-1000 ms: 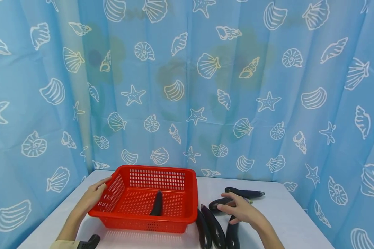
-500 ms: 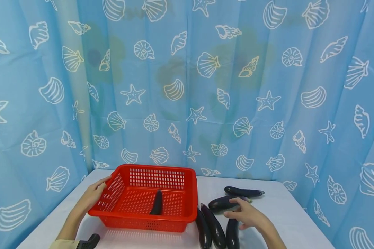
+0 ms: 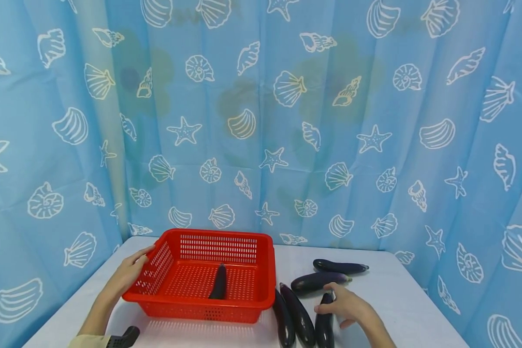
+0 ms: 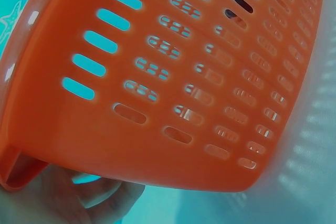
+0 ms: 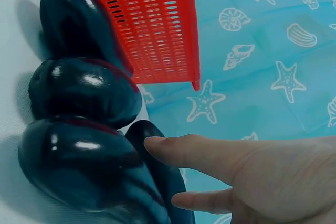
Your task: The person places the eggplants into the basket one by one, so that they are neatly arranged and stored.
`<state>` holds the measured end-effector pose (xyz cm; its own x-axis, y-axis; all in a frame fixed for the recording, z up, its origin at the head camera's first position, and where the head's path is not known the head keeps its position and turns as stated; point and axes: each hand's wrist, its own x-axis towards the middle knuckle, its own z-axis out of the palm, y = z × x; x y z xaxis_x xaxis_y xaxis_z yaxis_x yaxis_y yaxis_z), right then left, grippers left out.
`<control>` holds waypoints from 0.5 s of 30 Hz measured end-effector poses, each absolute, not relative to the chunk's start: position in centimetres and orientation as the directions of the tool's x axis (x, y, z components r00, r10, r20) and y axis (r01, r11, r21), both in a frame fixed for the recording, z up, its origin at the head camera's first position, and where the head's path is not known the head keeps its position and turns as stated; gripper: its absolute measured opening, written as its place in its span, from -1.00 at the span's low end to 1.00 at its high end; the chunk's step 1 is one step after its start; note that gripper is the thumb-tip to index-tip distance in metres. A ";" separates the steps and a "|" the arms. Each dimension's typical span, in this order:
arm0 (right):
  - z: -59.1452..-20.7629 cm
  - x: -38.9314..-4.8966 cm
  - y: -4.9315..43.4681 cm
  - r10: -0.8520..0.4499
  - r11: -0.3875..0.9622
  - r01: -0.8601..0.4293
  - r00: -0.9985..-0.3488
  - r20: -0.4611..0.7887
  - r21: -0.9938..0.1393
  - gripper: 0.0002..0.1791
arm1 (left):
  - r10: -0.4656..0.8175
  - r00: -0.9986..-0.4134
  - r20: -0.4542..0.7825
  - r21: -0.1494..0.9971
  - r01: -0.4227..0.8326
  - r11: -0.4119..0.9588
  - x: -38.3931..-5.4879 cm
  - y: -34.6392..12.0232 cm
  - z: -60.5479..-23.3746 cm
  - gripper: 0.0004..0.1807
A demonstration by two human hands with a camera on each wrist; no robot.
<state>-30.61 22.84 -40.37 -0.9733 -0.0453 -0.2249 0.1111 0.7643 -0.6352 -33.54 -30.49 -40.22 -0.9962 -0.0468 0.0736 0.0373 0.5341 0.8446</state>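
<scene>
A red plastic basket (image 3: 204, 309) stands on the table with one dark eggplant (image 3: 219, 282) inside. My left hand (image 3: 129, 273) grips the basket's left rim; in the left wrist view its curled fingers (image 4: 107, 198) show beside the basket's wall. Right of the basket, three eggplants lie side by side. Over the top end of the rightmost eggplant (image 3: 324, 326) hovers my right hand (image 3: 347, 305), thumb and fingers spread apart. Just beyond it another eggplant (image 3: 315, 282) lies crosswise. In the right wrist view, no eggplant sits clearly between the thumb and fingers.
A further eggplant (image 3: 340, 267) lies near the table's back edge. The left and middle eggplants of the row, the left eggplant (image 3: 284, 321) and the middle eggplant (image 3: 299, 316), lie close against the basket's right side. A blue shell-patterned curtain (image 3: 261, 121) surrounds the white table (image 3: 400, 299).
My right hand has moved from over the crosswise eggplant down and toward me, to the rightmost eggplant of the row. The left hand stays at the basket's rim.
</scene>
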 end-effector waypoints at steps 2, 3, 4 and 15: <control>-40.4 -30.5 22.7 -0.041 0.768 0.125 -0.969 -0.244 -0.628 -0.17 | -0.046 -0.996 0.077 0.843 0.040 0.537 -33.5 -30.5 -40.2 -0.43; -40.4 -30.4 22.6 -0.041 0.769 0.129 -0.967 -0.250 -0.626 -0.17 | -0.045 -0.996 0.078 0.840 0.042 0.541 -33.5 -30.5 -40.1 -0.43; -40.5 -30.3 22.6 -0.042 0.769 0.132 -0.966 -0.255 -0.626 -0.17 | -0.045 -0.996 0.078 0.839 0.041 0.543 -33.5 -30.5 -40.1 -0.43; -40.8 -30.1 22.6 -0.024 0.740 0.161 -0.964 -0.265 -0.653 -0.15 | -0.042 -0.996 0.082 0.831 0.045 0.554 -33.4 -30.5 -40.0 -0.43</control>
